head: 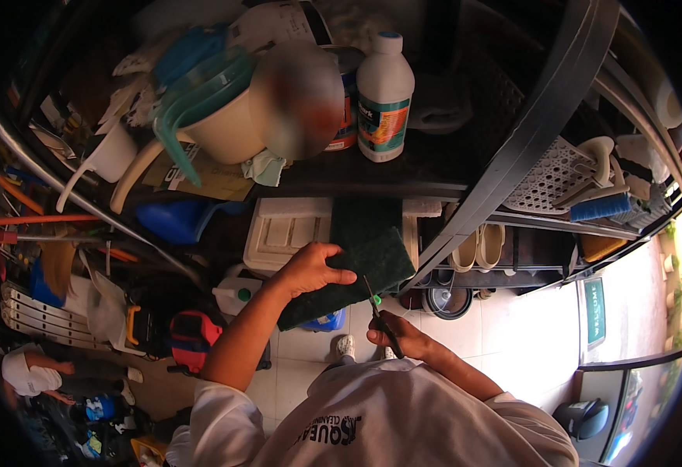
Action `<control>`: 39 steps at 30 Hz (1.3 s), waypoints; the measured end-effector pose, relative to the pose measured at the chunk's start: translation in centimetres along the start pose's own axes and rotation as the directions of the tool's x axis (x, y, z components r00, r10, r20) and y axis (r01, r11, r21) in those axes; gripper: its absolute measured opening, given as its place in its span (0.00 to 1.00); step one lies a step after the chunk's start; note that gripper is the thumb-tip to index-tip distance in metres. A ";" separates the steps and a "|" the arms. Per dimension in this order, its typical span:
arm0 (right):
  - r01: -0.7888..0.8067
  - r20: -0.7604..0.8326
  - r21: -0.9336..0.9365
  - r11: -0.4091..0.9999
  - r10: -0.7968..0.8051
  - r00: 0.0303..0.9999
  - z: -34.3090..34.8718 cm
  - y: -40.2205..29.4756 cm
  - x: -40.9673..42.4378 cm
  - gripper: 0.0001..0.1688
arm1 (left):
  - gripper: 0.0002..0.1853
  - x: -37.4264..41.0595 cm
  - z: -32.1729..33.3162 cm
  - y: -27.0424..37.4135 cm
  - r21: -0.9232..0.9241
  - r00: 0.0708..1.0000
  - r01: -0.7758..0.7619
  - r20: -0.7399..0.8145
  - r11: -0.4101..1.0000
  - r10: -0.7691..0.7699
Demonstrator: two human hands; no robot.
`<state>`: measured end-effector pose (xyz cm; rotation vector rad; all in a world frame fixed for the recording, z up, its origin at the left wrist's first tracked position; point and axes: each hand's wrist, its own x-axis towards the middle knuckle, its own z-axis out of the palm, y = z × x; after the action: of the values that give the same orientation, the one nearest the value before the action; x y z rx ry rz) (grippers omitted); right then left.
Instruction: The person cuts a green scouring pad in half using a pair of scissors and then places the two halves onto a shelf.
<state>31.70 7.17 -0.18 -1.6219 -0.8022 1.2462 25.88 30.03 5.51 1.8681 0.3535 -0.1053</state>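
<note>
A dark green sheet of scouring-pad material (pixel 376 262) hangs in front of me, with a strip of it reaching up to the shelf edge. My left hand (pixel 311 271) grips the sheet at its left part, thumb on the near face and some fingers hidden. In my right hand (pixel 405 335) is a pair of scissors (pixel 371 295), its handles partly covered by my fingers. The blades point up at the sheet's lower edge, close to my left thumb. Whether they are closed on the material I cannot tell.
Above stands a dark shelf (pixel 428 175) with a white bottle (pixel 384 99) and a cream pitcher (pixel 224 131). A white foam box (pixel 282 233) lies behind the sheet. A metal post (pixel 510 140) rises at right. Another person (pixel 31 373) is at lower left.
</note>
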 end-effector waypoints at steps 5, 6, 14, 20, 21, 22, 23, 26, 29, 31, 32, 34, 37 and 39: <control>0.024 0.006 0.060 0.998 -0.024 1.000 -0.1 -0.1 0.0 0.35 | 0.22 0.5 0.0 0.5 0.005 1.000 -0.008 0.027 1.000 0.008; 0.034 0.009 0.072 0.997 -0.035 0.999 -0.1 -0.4 -0.1 0.36 | 0.21 0.6 0.0 0.1 0.008 0.999 -0.033 0.024 0.999 0.033; 0.019 -0.048 0.092 0.996 -0.015 0.999 -0.1 -0.6 0.0 0.32 | 0.21 0.7 0.2 0.6 0.084 0.998 -0.060 0.036 0.995 0.057; 0.000 -0.101 0.065 0.998 0.007 0.995 0.4 -0.1 0.0 0.30 | 0.20 1.1 -0.2 0.6 0.027 0.996 -0.008 0.090 1.000 0.005; -0.021 -0.101 0.048 0.999 0.026 0.995 0.4 -0.1 -0.1 0.30 | 0.20 1.1 -0.1 0.3 0.022 0.997 -0.012 0.076 1.000 0.010; -0.042 -0.101 0.030 0.999 0.045 0.994 0.5 -0.1 -0.1 0.30 | 0.20 1.1 -0.1 0.2 0.017 0.998 -0.016 0.061 1.000 0.015; -0.033 -0.092 0.045 0.998 0.037 0.995 0.6 0.0 -0.1 0.30 | 0.19 0.9 -0.1 0.1 0.003 0.998 -0.011 0.066 1.000 0.010; 0.046 -0.087 0.061 0.997 -0.041 0.995 0.6 0.9 0.5 0.32 | 0.18 0.8 -0.1 0.7 0.069 0.995 0.007 0.100 0.998 -0.014; 0.076 -0.064 0.046 0.996 -0.073 0.995 0.3 0.9 0.8 0.37 | 0.17 0.6 0.3 2.8 0.197 0.991 0.029 0.124 0.980 -0.055; 0.136 -0.012 0.051 0.989 -0.135 0.991 -0.3 0.9 1.3 0.36 | 0.16 0.7 0.3 2.7 0.099 0.990 0.059 0.124 0.993 -0.071; 0.122 -0.032 0.057 0.991 -0.120 0.992 -0.1 0.6 1.3 0.36 | 0.16 0.7 0.2 2.4 0.062 0.988 0.076 0.131 0.995 -0.083; 0.126 -0.070 0.091 0.988 -0.120 0.990 0.3 -0.1 1.2 0.35 | 0.16 0.9 -0.2 2.1 0.071 0.991 0.051 0.122 0.996 -0.060; 0.045 -0.105 0.031 0.999 -0.041 0.994 0.5 -1.0 1.0 0.32 | 0.16 0.9 -0.3 2.5 0.035 0.989 0.080 0.121 0.996 -0.083; 0.050 -0.143 0.010 0.999 -0.048 0.989 0.8 -0.4 1.3 0.36 | 0.16 0.9 -0.5 2.3 -0.029 0.982 0.136 0.138 0.990 -0.130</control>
<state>31.31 8.63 -0.36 -1.6508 -0.7381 1.0852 27.39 30.04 7.58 1.7874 0.3833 -0.3132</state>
